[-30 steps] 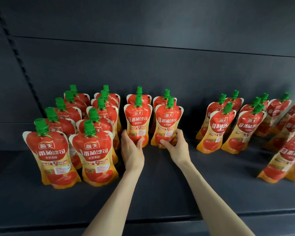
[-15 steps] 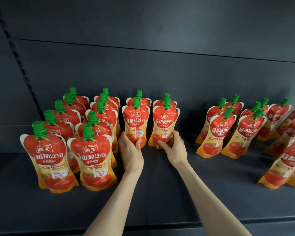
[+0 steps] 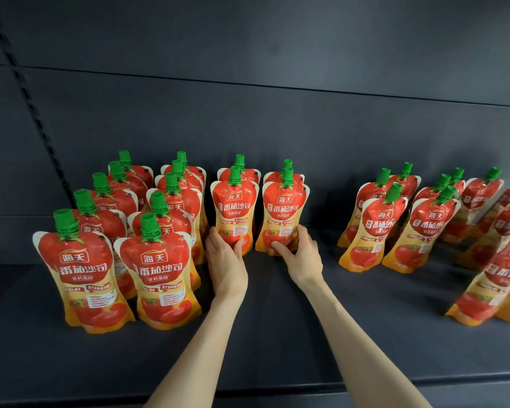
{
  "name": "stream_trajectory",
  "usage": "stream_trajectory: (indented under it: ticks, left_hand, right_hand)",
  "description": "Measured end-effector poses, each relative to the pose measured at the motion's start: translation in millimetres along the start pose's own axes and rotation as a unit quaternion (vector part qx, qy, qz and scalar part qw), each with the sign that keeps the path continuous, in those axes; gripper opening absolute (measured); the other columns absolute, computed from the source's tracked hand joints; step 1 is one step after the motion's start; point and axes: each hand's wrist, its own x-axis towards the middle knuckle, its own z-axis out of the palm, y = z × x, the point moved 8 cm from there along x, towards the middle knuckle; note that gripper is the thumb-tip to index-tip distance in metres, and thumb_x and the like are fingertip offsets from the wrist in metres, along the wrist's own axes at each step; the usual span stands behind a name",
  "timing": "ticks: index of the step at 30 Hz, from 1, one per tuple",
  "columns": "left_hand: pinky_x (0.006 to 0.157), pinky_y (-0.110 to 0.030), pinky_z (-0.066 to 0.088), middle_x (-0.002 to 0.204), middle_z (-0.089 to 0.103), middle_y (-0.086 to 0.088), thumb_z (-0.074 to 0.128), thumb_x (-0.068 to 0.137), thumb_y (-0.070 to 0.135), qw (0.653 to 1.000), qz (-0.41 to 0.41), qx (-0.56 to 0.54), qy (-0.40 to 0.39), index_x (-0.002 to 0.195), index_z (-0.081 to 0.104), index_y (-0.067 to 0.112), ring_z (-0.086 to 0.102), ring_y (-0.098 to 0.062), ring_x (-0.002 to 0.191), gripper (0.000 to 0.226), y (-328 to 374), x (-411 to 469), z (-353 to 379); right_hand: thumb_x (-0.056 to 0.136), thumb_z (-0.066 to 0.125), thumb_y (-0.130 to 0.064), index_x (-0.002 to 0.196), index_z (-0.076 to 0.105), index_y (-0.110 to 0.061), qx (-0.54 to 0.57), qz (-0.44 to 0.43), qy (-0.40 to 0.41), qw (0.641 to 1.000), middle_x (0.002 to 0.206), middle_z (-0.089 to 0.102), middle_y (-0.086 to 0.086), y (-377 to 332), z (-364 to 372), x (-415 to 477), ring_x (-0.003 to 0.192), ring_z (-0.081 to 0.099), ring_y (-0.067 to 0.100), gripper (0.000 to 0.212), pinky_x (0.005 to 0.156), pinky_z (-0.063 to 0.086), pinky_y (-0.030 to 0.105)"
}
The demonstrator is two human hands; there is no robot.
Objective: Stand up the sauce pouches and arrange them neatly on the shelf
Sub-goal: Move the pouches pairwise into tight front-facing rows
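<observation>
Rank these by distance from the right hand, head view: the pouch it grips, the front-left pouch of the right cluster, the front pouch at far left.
1. Gripped pouch: in the right hand itself, centre.
2. Right-cluster pouch: just across the gap, on the hand's right.
3. Far-left pouch: front of the leftmost column, well off to the left.

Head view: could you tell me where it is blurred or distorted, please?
Head view: the pouch in the left hand and its neighbour in the right hand read sharp; the right-edge pouches smear and lean, wide-angle distortion; the shelf is dim, glare-free.
</observation>
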Motion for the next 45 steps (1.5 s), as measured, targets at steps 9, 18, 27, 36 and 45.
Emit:
stream_trajectory:
  ticks: [9,18,27,36,45]
  left_hand:
    - [0.104,-0.038,0.038,0.144,0.036,-0.015,0.054,0.091,0.033,1.0,0.002,0.014,-0.003,0.144,0.023,0.006,0.035,-0.028,0.134,0.067,0.2,-0.6,1.5]
    - [0.106,-0.039,0.035,0.147,0.031,-0.016,0.052,0.092,0.033,1.0,0.003,0.016,-0.01,0.145,0.018,0.004,0.031,-0.029,0.137,0.07,1.7,-4.4,0.7]
    - [0.11,-0.041,0.032,0.152,0.022,-0.016,0.052,0.094,0.024,0.998,0.046,-0.004,-0.033,0.147,0.015,0.005,0.024,-0.029,0.141,0.068,11.4,-27.8,-6.9]
    - [0.092,-0.028,0.043,0.118,0.054,-0.009,0.06,0.088,0.012,0.97,0.202,-0.131,-0.037,0.112,0.058,0.005,0.051,-0.024,0.114,0.024,118.6,-61.6,2.4]
    - [0.095,-0.025,0.04,0.124,0.055,0.004,0.065,0.085,0.034,0.943,0.236,-0.192,-0.135,0.128,0.047,0.018,0.048,-0.01,0.118,0.049,228.3,-74.6,84.2]
  right_hand:
    - [0.086,0.06,-0.047,0.136,0.035,-0.02,-0.007,0.005,-0.009,1.0,0.136,0.05,0.003,3.5,2.1,2.2,0.127,0.041,0.024,0.062,0.104,0.039,0.051]
    - [0.085,0.061,-0.047,0.135,0.036,-0.017,-0.013,0.019,-0.01,1.0,0.136,0.048,0.005,4.4,2.3,1.6,0.127,0.04,0.024,0.064,0.105,0.039,0.048]
    - [0.087,0.065,-0.03,0.133,0.046,-0.015,0.047,0.002,0.02,0.999,0.132,0.049,0.004,1.8,-24.6,-20.1,0.125,0.042,0.02,0.051,0.103,0.043,0.037]
    - [0.091,0.059,-0.017,0.097,0.063,-0.018,0.127,-0.071,0.201,0.969,0.095,0.066,-0.003,6.8,-174.8,-50.9,0.088,0.061,0.01,0.007,0.074,0.047,0.013]
    - [0.093,0.056,-0.018,0.133,0.047,-0.011,0.021,-0.107,0.259,0.96,0.141,0.044,0.006,27.3,-264.9,8.5,0.135,0.029,0.019,0.042,0.113,0.026,0.034]
